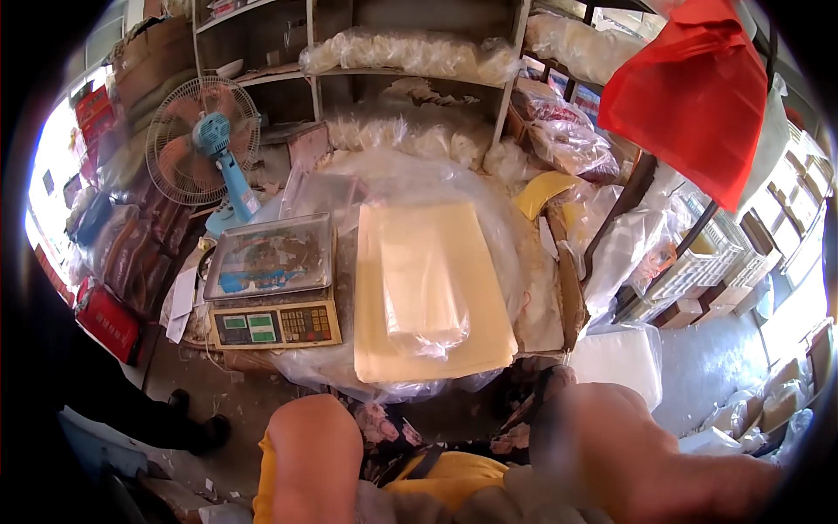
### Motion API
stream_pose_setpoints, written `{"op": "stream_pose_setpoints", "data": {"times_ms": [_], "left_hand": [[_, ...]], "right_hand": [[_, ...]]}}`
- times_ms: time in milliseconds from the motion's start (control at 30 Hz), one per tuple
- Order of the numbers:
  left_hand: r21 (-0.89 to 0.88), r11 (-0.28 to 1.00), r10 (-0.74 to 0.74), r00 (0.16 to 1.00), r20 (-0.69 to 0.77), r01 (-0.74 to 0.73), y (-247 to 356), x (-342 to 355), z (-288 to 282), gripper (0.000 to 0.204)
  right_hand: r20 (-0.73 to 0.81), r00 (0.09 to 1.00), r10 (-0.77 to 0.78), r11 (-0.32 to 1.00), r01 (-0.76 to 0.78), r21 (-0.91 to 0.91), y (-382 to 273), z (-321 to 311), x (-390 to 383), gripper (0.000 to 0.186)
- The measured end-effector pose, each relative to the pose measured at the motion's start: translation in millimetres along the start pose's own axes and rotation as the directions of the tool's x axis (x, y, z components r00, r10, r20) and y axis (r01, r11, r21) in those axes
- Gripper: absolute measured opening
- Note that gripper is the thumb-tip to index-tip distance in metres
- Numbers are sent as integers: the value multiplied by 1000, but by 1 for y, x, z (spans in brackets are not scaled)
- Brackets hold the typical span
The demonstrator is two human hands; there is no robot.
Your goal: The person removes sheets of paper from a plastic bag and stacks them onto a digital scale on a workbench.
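At the lower edge, my left arm [310, 454] shows as bare skin with yellow cloth beside it; its fingers cannot be made out. My right arm [646, 458] reaches in from the lower right, badly blurred at its near part, fingers unclear. Beyond them, a stack of cream paper sheets [384, 349] lies on a plastic-covered table, topped by a bundle of clear plastic bags [423, 297]. Left of it stands a digital scale [275, 323] with a worn metal pan [266, 253]. Patterned floral cloth [393, 424] is below the table's edge.
A blue fan [209, 131] stands back left. Shelves [406, 79] hold plastic-wrapped bundles; a red bag [681, 96] hangs at upper right. White crates [703, 271] and a pale wrapped bundle [615, 358] sit at right. Another person's dark leg and shoe [209, 432] appear at left.
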State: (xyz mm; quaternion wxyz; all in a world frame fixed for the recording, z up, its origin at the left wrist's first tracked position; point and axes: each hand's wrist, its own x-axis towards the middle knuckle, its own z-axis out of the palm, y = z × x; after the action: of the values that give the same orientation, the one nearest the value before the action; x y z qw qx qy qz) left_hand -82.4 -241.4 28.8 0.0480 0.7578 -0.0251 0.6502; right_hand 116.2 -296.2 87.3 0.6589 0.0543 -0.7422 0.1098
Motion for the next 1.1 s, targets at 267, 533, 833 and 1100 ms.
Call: {"op": "stream_pose_setpoints", "data": {"times_ms": [267,533,833,1100], "left_hand": [[122,992,59,950,-308,-23,-20,-5,-13,51],[-166,227,-974,222,-46,960,-182,-166,32,67],[33,214,-977,215,-17,976,-202,-209,85,79],[-136,73,-997,75,16,988,-207,-249,54,70]], "right_hand": [[-132,964,233,950,-255,-182,1,-30,-18,62],[-378,355,855,255,-923,-289,198,-97,-215,66],[-270,-186,945,-125,-965,228,210,-57,-299,66],[-379,309,872,157,-911,-381,152,-64,-238,45]]}}
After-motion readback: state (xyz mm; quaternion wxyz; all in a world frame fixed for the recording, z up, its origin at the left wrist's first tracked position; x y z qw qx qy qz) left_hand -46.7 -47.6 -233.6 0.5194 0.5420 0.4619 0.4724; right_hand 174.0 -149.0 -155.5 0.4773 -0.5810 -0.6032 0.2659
